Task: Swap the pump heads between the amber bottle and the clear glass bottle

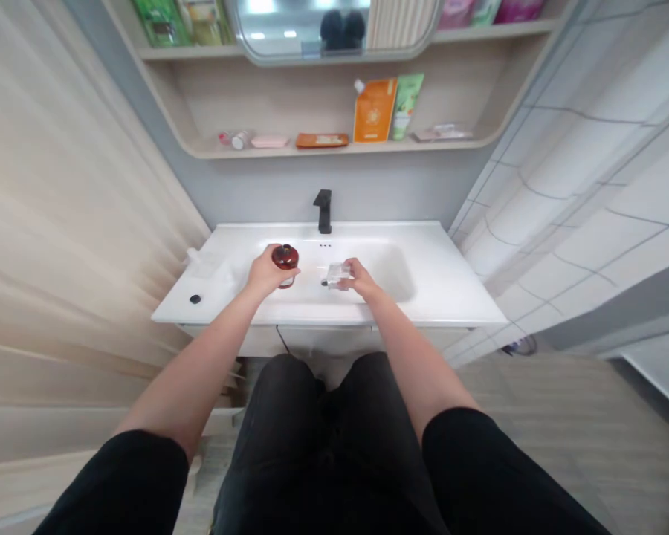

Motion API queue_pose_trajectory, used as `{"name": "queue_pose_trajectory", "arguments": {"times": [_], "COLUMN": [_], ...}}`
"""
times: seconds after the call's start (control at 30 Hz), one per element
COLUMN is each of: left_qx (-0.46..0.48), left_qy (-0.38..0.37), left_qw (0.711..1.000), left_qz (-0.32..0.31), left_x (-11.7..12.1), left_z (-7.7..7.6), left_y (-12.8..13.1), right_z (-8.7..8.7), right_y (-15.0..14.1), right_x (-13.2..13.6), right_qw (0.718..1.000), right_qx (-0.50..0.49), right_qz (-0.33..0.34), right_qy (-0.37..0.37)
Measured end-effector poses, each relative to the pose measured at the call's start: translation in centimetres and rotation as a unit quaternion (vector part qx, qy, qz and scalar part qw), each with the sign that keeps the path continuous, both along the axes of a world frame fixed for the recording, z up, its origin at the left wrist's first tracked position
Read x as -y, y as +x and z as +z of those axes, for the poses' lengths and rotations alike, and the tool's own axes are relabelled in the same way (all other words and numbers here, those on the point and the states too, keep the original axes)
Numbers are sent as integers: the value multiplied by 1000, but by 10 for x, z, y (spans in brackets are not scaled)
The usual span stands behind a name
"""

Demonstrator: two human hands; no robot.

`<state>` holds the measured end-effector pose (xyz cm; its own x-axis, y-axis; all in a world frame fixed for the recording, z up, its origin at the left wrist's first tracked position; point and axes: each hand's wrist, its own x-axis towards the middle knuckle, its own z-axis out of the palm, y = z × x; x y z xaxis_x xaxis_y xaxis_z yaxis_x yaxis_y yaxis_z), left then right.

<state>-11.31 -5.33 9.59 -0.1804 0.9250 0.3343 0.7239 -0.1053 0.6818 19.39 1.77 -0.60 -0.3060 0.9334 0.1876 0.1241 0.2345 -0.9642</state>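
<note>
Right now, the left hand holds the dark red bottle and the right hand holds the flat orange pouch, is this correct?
Not the orange pouch: the head view shows a clear boxy container in the right hand. The left hand does hold the bottle.

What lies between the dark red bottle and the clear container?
The head view shows bare white basin and, close by the clear container, the dark drain. No loose object separates it from the dark red bottle.
</note>
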Motion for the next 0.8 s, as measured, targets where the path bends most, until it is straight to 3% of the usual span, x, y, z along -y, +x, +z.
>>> {"name": "queue_pose_trajectory", "arguments": {"times": [0.13, 0.33, 0.6, 0.8], "left_qx": [-72, -193, -276, -284], "left_qy": [-24, -24, -23, -6], "left_qw": [997, 980, 960, 958], "left_qz": [-32, -48, -33, -43], "left_x": [-3, -14, -20, -21], "left_z": [-20, -32, -35, -38], "left_y": [38, 74, 80, 76], "right_z": [-3, -9, -7, -1], "right_y": [0, 1, 2, 0], "right_x": [-2, -8, -4, -1], "right_qw": [999, 1000, 997, 995], "right_qx": [-21, 14, 66, 81], "right_qz": [8, -5, -15, -18], "right_qy": [-32, 21, 45, 46]}}
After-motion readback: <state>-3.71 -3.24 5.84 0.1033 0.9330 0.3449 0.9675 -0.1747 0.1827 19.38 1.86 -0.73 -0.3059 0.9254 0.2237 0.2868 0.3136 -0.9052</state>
